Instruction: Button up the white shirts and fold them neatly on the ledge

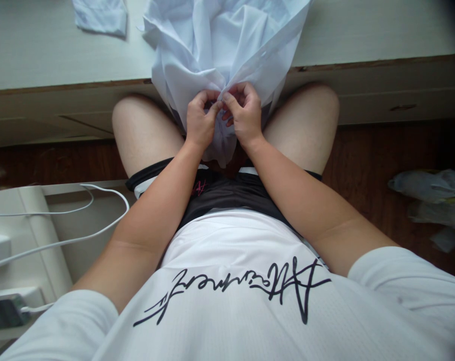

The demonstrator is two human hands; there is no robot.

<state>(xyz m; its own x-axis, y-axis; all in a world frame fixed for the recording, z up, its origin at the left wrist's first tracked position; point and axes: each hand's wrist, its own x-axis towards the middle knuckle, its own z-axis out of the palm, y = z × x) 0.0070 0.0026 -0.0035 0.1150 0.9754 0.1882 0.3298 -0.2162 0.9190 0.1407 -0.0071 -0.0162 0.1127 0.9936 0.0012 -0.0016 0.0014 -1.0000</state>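
A white button-front shirt (189, 45) drapes over the table edge and hangs down between my knees. My left hand (201, 119) pinches the shirt's cloth, thumb and forefinger pressed together. Right beside it, my right hand (247, 114) grips the front edge of the same shirt, its thumb almost touching the left one. A band with small marks like buttonholes runs from the fingers up to the upper right. Whether a button sits between the fingertips is too small to make out. Below the hands, the shirt's lower end hangs bunched.
A folded white cloth (101, 17) lies on the pale table (362, 32). At the lower left are a beige cabinet (42, 215), a white cable (99, 230) and a dark-screened device (3, 313). Clear plastic bags (430, 185) rest on the wooden floor to the right.
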